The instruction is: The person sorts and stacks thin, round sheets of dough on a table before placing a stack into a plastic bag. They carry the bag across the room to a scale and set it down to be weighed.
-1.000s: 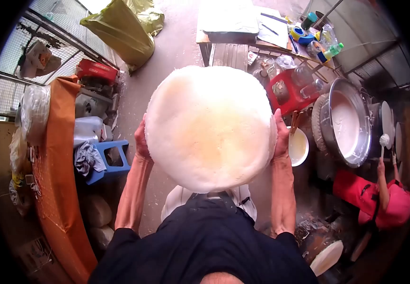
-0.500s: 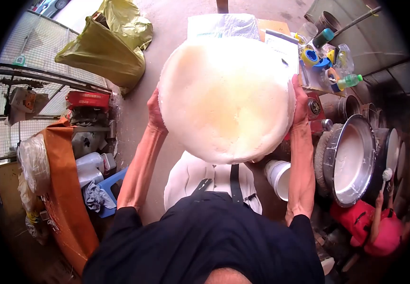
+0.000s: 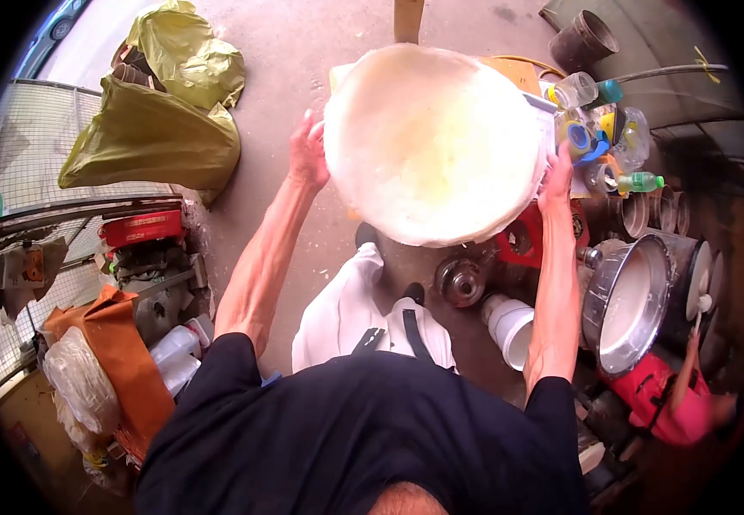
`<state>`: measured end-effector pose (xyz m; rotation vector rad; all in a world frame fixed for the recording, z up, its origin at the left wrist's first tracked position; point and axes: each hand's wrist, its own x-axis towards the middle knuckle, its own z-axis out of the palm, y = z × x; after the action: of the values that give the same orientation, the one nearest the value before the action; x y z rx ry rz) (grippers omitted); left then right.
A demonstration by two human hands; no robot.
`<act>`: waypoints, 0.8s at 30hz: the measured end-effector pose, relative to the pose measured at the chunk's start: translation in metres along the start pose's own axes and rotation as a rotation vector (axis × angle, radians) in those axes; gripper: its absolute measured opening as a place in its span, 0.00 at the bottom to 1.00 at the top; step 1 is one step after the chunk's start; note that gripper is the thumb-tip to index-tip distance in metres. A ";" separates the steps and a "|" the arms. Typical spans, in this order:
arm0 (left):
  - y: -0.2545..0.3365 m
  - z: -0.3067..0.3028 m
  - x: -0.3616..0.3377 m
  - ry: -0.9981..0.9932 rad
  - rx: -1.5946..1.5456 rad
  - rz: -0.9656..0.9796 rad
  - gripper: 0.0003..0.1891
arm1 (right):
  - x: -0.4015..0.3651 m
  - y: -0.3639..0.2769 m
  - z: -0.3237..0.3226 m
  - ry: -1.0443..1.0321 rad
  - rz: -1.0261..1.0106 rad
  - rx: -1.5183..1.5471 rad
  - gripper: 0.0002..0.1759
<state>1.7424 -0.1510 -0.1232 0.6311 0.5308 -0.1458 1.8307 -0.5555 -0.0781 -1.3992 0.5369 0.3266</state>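
Observation:
A thick stack of large round, pale pancakes (image 3: 432, 146) lies over the worktable ahead of me, covering most of its top. At the stack's left rim is my left hand (image 3: 308, 156), its fingers stretched and apart. My right hand (image 3: 555, 182) is beside the right rim with its fingers extended. Both palms face the stack's edge; whether they still touch it is hard to see. The table surface under the stack is mostly hidden.
Bottles, tape rolls and a green bottle (image 3: 640, 182) crowd the table's right side. Lower right are a white bucket (image 3: 513, 330), a metal basin of pale batter (image 3: 634, 300) and a co-worker in red (image 3: 668, 399) with a ladle. Yellow-green sacks (image 3: 161, 137) stand left.
The stack has moved forward and away from me, down over the table. My hands have gone with it, and their fingers have loosened from its rim.

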 end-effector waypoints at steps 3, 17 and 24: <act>0.002 -0.081 -0.023 0.378 0.115 0.070 0.37 | -0.025 0.027 -0.067 0.346 0.095 -0.007 0.53; -0.099 -0.263 -0.202 0.827 0.314 -0.477 0.31 | -0.229 0.266 -0.098 0.129 0.776 -0.425 0.47; -0.039 -0.159 -0.116 0.525 0.226 -0.174 0.30 | -0.134 0.169 -0.089 0.125 0.425 -0.331 0.48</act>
<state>1.5639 -0.0907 -0.1918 0.8482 1.0881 -0.2076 1.6156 -0.6046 -0.1550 -1.6254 0.9182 0.6976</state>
